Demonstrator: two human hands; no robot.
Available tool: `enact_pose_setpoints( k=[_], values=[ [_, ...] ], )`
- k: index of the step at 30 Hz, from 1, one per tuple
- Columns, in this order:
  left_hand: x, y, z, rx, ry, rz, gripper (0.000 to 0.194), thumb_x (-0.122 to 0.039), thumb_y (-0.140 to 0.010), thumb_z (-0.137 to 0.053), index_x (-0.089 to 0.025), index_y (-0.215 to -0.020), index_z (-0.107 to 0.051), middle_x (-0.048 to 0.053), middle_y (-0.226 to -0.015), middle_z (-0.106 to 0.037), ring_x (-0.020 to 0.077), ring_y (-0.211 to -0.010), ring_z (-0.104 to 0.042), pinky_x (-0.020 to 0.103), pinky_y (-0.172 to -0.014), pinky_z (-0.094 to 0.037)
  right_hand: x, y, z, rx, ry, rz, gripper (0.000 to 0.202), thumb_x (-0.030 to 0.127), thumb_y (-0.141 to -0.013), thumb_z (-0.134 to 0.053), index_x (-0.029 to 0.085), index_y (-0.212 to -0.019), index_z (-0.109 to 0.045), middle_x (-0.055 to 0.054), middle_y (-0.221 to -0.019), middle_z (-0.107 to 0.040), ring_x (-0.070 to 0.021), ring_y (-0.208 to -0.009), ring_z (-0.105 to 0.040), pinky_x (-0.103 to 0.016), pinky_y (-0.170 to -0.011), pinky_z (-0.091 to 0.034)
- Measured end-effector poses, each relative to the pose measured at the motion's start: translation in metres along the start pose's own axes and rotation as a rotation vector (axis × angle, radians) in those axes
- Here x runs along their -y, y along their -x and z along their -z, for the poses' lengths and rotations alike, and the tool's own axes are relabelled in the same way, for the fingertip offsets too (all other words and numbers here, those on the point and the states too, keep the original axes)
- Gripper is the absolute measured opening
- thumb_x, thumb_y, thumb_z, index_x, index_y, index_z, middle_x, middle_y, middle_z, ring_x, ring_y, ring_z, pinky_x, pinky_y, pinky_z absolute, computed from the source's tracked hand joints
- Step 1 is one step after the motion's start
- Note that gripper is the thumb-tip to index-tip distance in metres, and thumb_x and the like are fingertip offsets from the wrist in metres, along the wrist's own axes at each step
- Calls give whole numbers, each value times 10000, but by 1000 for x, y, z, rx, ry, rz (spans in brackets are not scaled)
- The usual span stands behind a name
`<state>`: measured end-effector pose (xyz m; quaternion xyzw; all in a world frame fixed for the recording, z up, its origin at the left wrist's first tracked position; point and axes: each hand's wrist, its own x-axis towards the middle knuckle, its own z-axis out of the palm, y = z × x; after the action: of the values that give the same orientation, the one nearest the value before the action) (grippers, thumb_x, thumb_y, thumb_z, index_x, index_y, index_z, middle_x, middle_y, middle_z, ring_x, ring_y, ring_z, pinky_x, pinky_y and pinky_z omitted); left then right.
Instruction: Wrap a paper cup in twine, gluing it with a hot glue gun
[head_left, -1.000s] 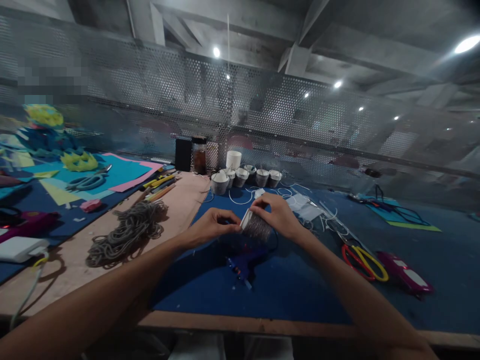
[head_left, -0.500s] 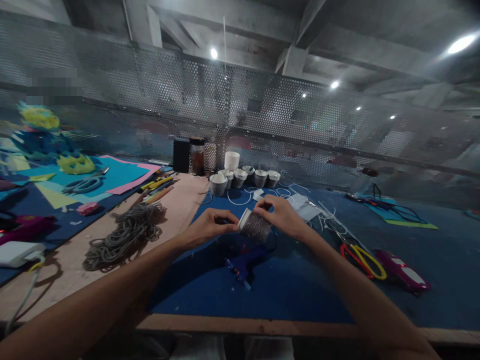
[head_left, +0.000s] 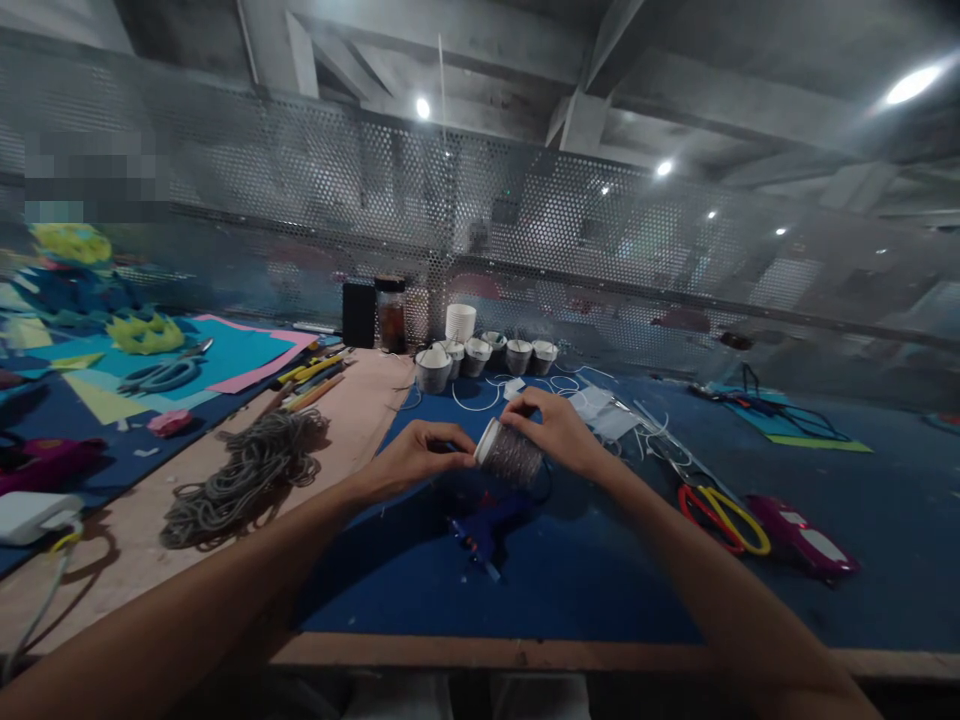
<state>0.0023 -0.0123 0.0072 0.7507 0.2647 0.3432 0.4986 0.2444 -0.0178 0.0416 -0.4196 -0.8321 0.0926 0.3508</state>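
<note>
My left hand [head_left: 425, 460] pinches the white rim end of a small paper cup [head_left: 511, 455] between thumb and fingertips. The cup lies tilted on its side in the air, its wall wrapped in greyish-brown cord. From the right, my right hand [head_left: 551, 430] grips the cup over its top, thumb and fingers closed on the wrapped wall. Below the cup a blue glue gun [head_left: 487, 525] rests on the blue table mat [head_left: 600, 590]. A heap of grey cord [head_left: 247, 475] lies to the left of my left hand.
Several cord-wrapped cups [head_left: 433, 370] stand behind my hands, near a stack of white cups [head_left: 460, 322] and a dark-lidded jar [head_left: 391, 315]. On the right lie red-and-yellow-handled scissors [head_left: 724, 520] and a purple device [head_left: 804, 540]. Blue-handled scissors [head_left: 161, 374] lie on coloured paper at left.
The view has shifted slightly, moving the surroundings a little to the left. Both hands keep their hold on the cup, which stays in nearly the same place.
</note>
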Motion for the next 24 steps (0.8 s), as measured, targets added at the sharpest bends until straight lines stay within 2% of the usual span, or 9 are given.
enact_pose_setpoints(
  k=[9,14,18,21,24],
  values=[
    [7,-1,4,-18,53,14,181,-324,-779,-754,-163,-860,-759,51,-881,-709,171,-835,-604,276,-768,-447,-6,2,3,51,-13,-106,122,277,-897,-633,179,-855,-693,-20,-849,-690,-151,-778,-614,-279,-727,-444],
    [9,-2,5,-23,39,10,194,-344,-766,-759,-171,-853,-766,58,-883,-720,183,-841,-614,295,-775,-455,-7,3,5,94,-21,-128,153,297,-923,-589,182,-873,-676,-31,-881,-691,-164,-819,-619,-293,-759,-449],
    [12,-4,7,-77,32,6,203,-356,-758,-764,-175,-849,-766,53,-864,-720,185,-839,-621,307,-788,-457,-5,5,9,176,-85,-189,284,447,-971,-495,216,-1031,-650,-52,-994,-701,-194,-885,-637,-330,-791,-473],
    [11,-5,7,-125,33,1,213,-354,-755,-765,-167,-856,-762,55,-858,-720,192,-843,-625,316,-797,-461,-5,9,9,268,-153,-240,439,561,-904,-563,241,-1203,-588,-72,-1126,-680,-216,-949,-649,-352,-816,-502],
    [8,-4,7,-131,57,24,227,-351,-767,-754,-170,-904,-760,61,-896,-730,203,-869,-633,328,-822,-465,-5,11,5,232,-124,-221,560,579,-831,-649,235,-1260,-546,-85,-1167,-663,-232,-984,-648,-366,-830,-514]
  ],
)
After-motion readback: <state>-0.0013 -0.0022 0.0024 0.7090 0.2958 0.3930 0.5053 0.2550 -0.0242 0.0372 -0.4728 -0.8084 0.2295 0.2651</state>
